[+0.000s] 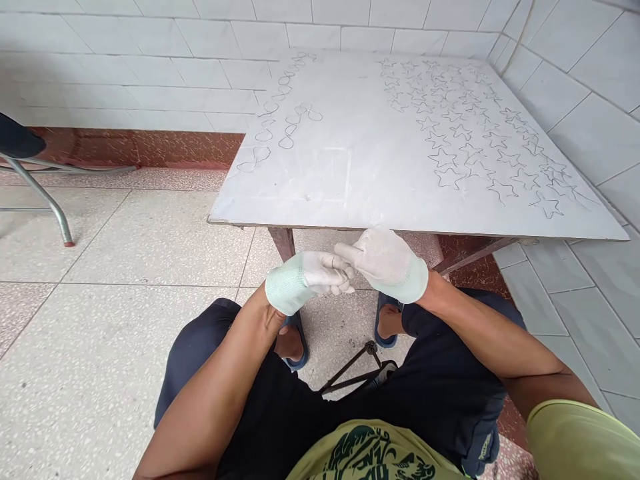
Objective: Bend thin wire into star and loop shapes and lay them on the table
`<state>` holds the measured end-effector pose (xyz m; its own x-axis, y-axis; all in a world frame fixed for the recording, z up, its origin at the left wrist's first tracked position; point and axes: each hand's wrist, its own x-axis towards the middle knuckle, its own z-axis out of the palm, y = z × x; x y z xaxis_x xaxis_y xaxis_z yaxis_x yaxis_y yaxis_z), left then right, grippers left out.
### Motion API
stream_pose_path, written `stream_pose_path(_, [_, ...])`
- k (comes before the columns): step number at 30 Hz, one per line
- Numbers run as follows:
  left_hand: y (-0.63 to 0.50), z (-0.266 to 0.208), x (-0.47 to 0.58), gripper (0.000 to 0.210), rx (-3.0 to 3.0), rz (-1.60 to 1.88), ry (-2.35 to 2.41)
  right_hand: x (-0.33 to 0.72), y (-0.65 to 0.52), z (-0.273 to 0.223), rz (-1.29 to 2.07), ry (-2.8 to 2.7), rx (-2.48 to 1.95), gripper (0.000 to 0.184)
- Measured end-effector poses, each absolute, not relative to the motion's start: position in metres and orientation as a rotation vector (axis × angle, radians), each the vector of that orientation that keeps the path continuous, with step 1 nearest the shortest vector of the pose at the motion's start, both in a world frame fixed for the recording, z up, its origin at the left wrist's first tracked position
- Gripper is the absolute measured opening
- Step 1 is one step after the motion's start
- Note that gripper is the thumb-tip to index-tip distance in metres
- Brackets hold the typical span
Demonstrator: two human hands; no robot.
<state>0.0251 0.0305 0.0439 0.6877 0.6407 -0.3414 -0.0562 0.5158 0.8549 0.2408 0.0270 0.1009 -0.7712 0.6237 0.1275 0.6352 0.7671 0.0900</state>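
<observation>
My left hand (323,273) and my right hand (383,260) meet just in front of the table's near edge, both in white gloves with pale green cuffs. The left fingers are curled, and their tips touch the fingers of the right. My right hand is closed with its back towards me. Whatever lies between the fingers is hidden or too thin to make out. Beyond them, on the white tabletop (370,193), lie several thin dark star outlines (447,177) that look like bent wire. Several looped, figure-eight outlines (263,157) lie towards the left side.
White tiled walls (225,40) stand behind and to the right of the table. A chair's metal leg (53,207) rests on the speckled floor (125,347) at left. Between my slippered feet is a dark folding metal frame (355,377).
</observation>
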Motion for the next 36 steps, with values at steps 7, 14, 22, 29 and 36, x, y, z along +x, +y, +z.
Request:
stream_pose_path(7, [0.033, 0.053, 0.02, 0.04, 0.839, 0.611, 0.606, 0.244, 0.031, 0.094, -0.216, -2.784, -1.158, 0.028])
stream_pose_path(14, [0.033, 0.049, 0.025, 0.046, 0.947, 0.737, 0.697, 0.241, 0.028, 0.093, -0.144, -2.739, -1.144, 0.023])
stream_pose_path(22, [0.036, 0.046, 0.026, 0.037, 0.931, 0.822, 0.724, 0.238, 0.027, 0.088, -0.125, -2.711, -1.129, 0.025])
stream_pose_path(29, [0.035, 0.035, 0.026, 0.039, 0.844, 0.875, 0.808, 0.229, 0.022, 0.091, -0.166, -2.836, -1.234, 0.028])
stream_pose_path(36, [0.036, 0.042, 0.021, 0.038, 0.833, 0.766, 0.785, 0.229, 0.017, 0.094, -0.175, -2.899, -1.202, 0.03])
